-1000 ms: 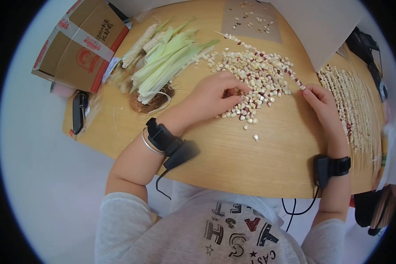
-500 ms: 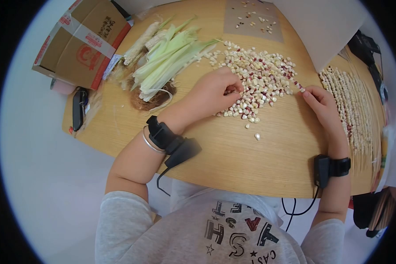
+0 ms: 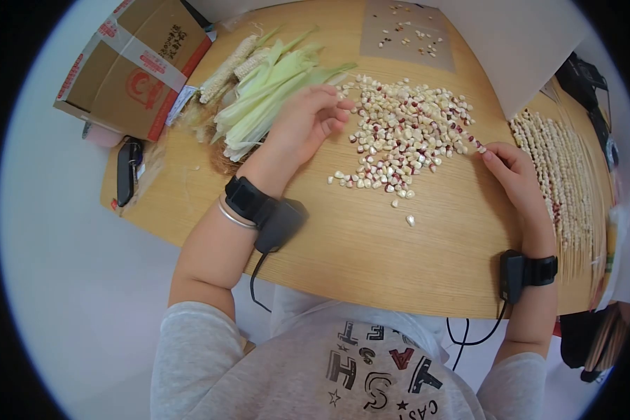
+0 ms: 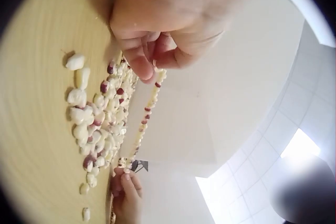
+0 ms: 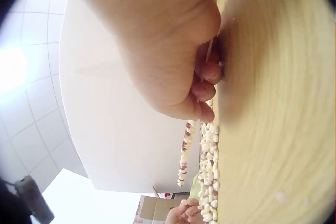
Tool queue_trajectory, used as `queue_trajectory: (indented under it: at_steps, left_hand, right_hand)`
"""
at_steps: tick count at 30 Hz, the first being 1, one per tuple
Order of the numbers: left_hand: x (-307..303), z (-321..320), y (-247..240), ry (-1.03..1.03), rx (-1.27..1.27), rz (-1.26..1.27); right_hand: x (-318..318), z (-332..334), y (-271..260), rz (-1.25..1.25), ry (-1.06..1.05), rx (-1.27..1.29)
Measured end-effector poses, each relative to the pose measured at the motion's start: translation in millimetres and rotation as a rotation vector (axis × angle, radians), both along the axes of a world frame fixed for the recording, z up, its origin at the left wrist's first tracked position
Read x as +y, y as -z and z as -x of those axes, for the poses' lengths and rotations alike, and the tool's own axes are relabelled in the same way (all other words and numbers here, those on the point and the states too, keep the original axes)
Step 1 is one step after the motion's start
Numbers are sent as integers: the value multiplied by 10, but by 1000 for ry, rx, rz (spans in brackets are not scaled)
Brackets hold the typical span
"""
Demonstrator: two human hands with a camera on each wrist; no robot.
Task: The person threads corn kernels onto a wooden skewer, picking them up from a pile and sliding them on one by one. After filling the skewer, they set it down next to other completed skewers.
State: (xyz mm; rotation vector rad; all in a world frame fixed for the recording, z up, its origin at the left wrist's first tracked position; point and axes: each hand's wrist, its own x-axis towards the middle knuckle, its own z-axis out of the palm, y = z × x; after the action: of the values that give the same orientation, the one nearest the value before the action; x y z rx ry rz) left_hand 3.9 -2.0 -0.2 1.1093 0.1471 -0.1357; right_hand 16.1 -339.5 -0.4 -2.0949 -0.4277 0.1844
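Observation:
My right hand (image 3: 514, 175) grips the bare end of a wooden skewer, with part of it showing between the curled fingers in the right wrist view. White and dark red corn kernels are strung along this skewer (image 5: 185, 153). My left hand (image 3: 304, 122) is raised beside the green corn husks (image 3: 266, 94), left of the loose kernel pile (image 3: 406, 129). Its thumb and forefinger pinch a small pale corn kernel (image 4: 155, 65). In the left wrist view the far end of the strung skewer overlaps those fingertips.
Many kernel-strung skewers (image 3: 556, 168) lie side by side at the right. A cardboard box (image 3: 136, 70) stands at the left behind a dark case (image 3: 125, 173). Bare cobs (image 3: 227, 66) lie by the husks. A grey sheet (image 3: 406, 52) with scattered kernels is at the back, near a white panel (image 3: 493, 49).
My left hand has come out of the kernel pile and moved left, over the husks. Several kernels lie farther left at the pile's front edge. My right hand keeps its hold on the skewer.

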Motion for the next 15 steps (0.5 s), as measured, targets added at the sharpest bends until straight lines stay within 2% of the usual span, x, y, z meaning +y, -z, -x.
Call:
queue_trajectory:
  at_steps: [2, 15]
  left_hand:
    - [34, -22, 35, -91, 16, -3]
    - [21, -18, 48, -144, -13, 34]
  right_hand:
    - [6, 14, -25, -9, -17, 27]
    - [28, 24, -43, 100, -56, -57]
